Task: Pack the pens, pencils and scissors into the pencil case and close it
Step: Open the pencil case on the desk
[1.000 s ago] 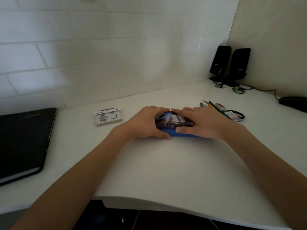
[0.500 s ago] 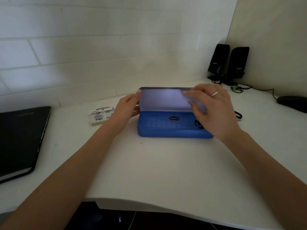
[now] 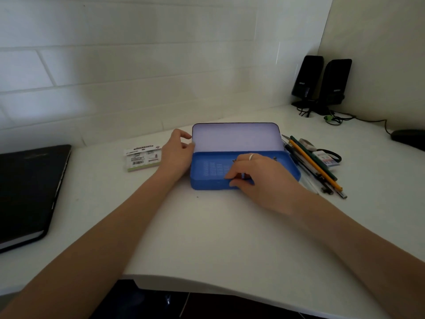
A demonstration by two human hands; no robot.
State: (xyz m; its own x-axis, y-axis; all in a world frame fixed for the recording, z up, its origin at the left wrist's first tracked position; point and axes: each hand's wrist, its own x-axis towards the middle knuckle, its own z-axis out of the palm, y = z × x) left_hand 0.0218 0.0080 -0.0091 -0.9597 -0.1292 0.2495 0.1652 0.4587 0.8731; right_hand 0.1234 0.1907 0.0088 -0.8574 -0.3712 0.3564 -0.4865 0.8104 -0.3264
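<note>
The blue pencil case [image 3: 243, 166] lies open in the middle of the white desk [image 3: 207, 238], its pale lid [image 3: 236, 138] standing up at the far side and the tray facing the person. The left hand [image 3: 177, 155] rests against the case's left end, fingers loosely curled near the lid's corner, not clearly clasping anything. The right hand [image 3: 255, 176] reaches into the tray from the near side, its fingertips pinched together on something small and dark; what it is cannot be told. A ring [image 3: 251, 157] shows on one of its fingers. Just to the right of the case lies a bundle of pens and pencils [image 3: 317, 166], with a yellow pencil [image 3: 315, 165] on top and a dark loop that may be the scissors' handle [image 3: 331, 155] beyond them. Left of the case sits a small labelled packet [image 3: 142, 157], farther left a black laptop [image 3: 27, 192]. Far behind the case to the right stand two black speakers [image 3: 322, 81].
</note>
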